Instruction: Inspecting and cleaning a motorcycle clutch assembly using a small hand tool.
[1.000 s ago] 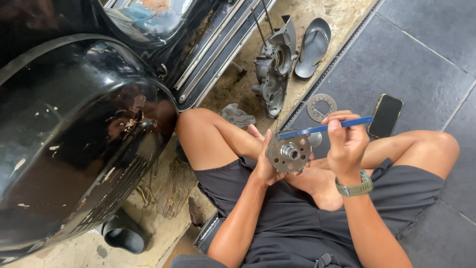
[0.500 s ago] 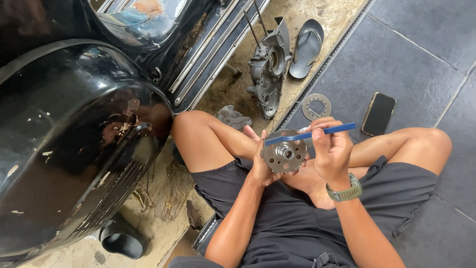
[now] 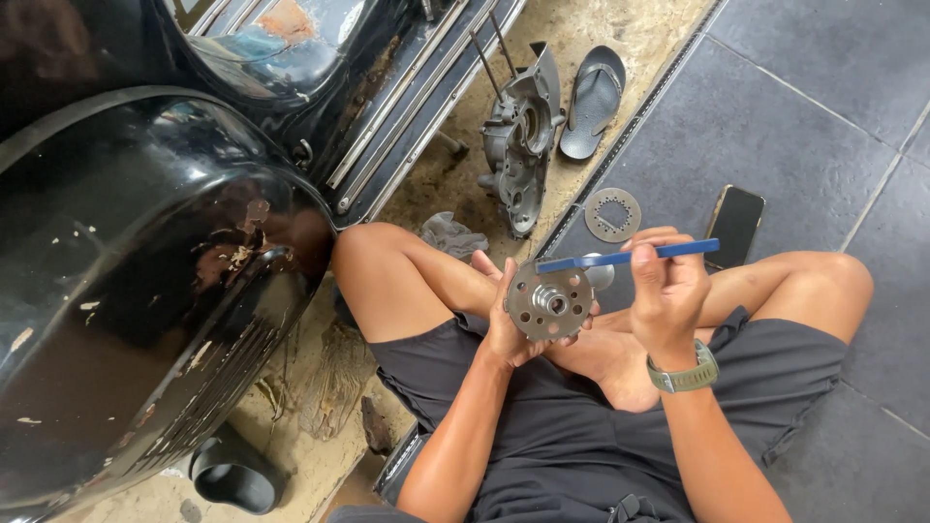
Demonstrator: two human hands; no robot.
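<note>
Two hands work above our crossed legs. Our left hand (image 3: 506, 324) has its grip around a round metal hub (image 3: 550, 302), face toward us. Our right hand (image 3: 668, 291) pinches a blue tool (image 3: 625, 257), lying nearly level, its far end over the hub.

A dull grey metal disc (image 3: 549, 302), a matt blue plastic strip (image 3: 630, 256), glossy black scooter bodywork (image 3: 145, 291) with chipped paint, smooth dark floor tiles (image 3: 775, 126).

Above the grip an engine casing (image 3: 518, 145) stands by a grey sandal (image 3: 593, 102), a perforated metal ring (image 3: 612, 214) and a black phone (image 3: 734, 225) lie nearer on the tiled floor (image 3: 804, 116), and a black scooter body (image 3: 145, 281) looms far left.
</note>
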